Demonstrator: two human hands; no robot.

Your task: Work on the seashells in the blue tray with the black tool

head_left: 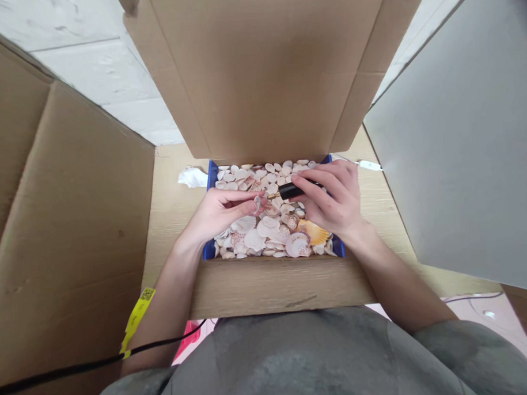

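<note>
Two bare hands meet over one blue tray point(212, 174) of seashells on a pale wooden table point(270, 286). The left hand point(216, 212) pinches one small whitish shell point(257, 202) between thumb and fingers, above the tray's middle. The right hand point(336, 194) has its fingers closed around one black cylindrical tool point(290, 190), whose single brass-coloured tip point(272, 195) points left at that shell; whether they touch, I cannot tell. The shells in the tray are too many to count, mostly white and pinkish; one yellow-orange scallop point(315, 232) stands out near the right hand. Beside the tray lie one crumpled white piece point(192, 177) on the left and one small white fitting point(369, 165) on the right. One cardboard panel point(268, 76) rises behind the tray. One black cable point(79, 366) bearing one yellow tag point(138, 317) crosses the left forearm.
</note>
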